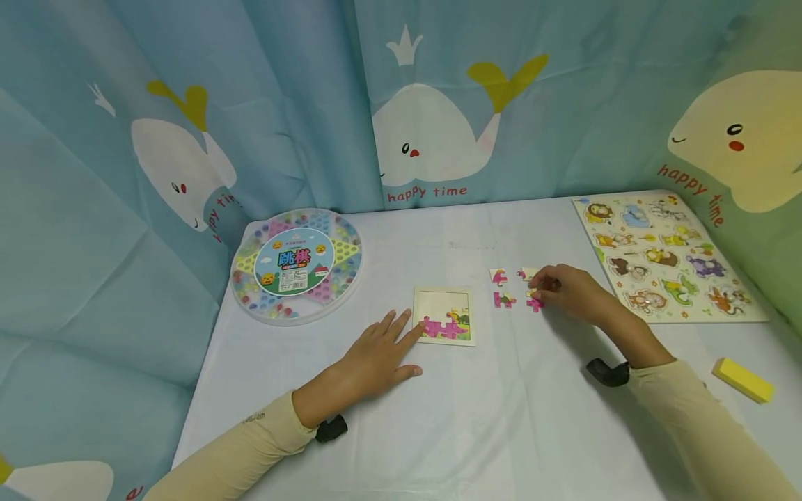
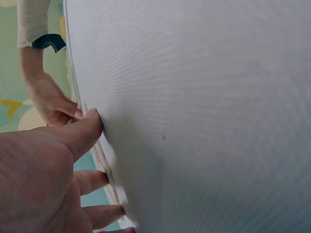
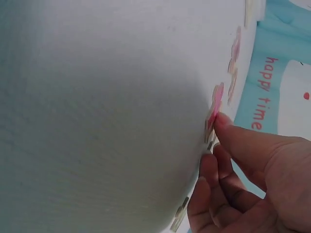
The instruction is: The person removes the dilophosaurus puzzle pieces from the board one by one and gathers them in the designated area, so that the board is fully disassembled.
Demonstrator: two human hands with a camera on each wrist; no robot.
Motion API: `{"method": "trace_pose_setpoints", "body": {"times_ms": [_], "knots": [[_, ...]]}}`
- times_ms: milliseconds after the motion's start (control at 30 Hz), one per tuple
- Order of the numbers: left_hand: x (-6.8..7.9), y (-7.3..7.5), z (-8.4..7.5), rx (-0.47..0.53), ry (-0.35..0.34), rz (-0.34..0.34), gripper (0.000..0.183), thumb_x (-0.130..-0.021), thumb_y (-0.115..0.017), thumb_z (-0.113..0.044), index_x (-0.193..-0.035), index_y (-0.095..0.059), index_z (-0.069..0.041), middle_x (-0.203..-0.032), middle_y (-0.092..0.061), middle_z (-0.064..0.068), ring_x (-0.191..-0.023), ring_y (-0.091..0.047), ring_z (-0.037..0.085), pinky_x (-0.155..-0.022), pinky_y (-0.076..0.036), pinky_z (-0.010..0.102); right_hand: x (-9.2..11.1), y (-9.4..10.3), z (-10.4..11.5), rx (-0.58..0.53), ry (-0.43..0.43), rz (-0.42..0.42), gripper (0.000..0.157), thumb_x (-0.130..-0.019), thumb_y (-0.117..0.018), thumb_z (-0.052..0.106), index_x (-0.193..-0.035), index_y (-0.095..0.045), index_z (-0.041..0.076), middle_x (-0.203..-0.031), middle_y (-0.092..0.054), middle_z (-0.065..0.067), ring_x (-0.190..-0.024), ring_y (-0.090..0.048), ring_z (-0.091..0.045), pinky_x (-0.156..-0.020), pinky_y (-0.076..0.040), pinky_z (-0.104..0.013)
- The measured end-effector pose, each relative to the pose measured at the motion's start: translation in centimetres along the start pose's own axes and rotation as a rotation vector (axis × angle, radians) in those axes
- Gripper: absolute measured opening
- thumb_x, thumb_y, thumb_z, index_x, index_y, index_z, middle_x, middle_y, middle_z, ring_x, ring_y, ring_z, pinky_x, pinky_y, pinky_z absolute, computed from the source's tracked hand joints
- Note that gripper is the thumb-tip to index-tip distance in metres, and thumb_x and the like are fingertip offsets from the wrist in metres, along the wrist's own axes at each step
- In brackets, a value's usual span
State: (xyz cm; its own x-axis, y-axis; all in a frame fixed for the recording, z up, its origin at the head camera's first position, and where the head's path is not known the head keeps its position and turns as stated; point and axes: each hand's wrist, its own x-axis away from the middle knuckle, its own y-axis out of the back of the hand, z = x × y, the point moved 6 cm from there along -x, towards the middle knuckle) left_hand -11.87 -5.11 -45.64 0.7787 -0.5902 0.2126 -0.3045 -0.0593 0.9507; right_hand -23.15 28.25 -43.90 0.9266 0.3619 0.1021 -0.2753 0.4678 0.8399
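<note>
A small square jigsaw tray (image 1: 432, 303) lies mid-table, its lower part filled with pink and green pieces. My left hand (image 1: 380, 356) rests flat beside it, fingers spread, fingertips touching its left edge. In the left wrist view those fingertips (image 2: 99, 180) meet the tray's rim. To the tray's right, my right hand (image 1: 573, 296) has its fingers curled over the loose pieces. Its thumb and a finger pinch a pink puzzle piece (image 3: 214, 114) at the tabletop; the finger's contact is partly hidden. Nearby lie other pieces, including a pink one (image 1: 503, 300) and another (image 1: 498, 276).
A round Chinese checkers box (image 1: 343, 296) stands at the back left. An animal puzzle board (image 1: 677, 275) lies at the back right, with a yellow block (image 1: 743, 380) nearer the right edge. A whale-print curtain (image 1: 301, 104) hangs behind the white table (image 1: 464, 424).
</note>
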Motion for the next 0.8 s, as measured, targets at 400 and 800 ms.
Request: {"method": "trace_pose_setpoints", "body": {"times_ms": [400,800], "knots": [[0.0,0.0,0.0,-0.017,-0.005,-0.001,0.075,-0.107,-0.055,-0.054,-0.168,-0.031,-0.016,-0.174,-0.024,0.018,-0.159,-0.026,0.044,-0.123,-0.034,0.056,-0.2,-0.1,2.5,0.048,0.032,-0.042,0.017,-0.096,-0.076,0.006,-0.11,-0.069,-0.001,-0.097,-0.062,-0.014,-0.091,-0.057,-0.028,-0.077,-0.048,-0.04],[0.0,0.1,0.0,-0.012,0.007,0.016,0.076,-0.107,-0.054,-0.054,-0.168,-0.03,-0.017,-0.175,-0.022,0.017,-0.16,-0.024,0.042,-0.124,-0.033,0.056,0.5,-4.7,10.3,0.021,0.178,0.029,0.037,-0.092,-0.081,0.005,-0.125,-0.067,-0.002,-0.118,-0.063,-0.02,-0.105,-0.062,-0.034,-0.093,-0.055,-0.052]]}}
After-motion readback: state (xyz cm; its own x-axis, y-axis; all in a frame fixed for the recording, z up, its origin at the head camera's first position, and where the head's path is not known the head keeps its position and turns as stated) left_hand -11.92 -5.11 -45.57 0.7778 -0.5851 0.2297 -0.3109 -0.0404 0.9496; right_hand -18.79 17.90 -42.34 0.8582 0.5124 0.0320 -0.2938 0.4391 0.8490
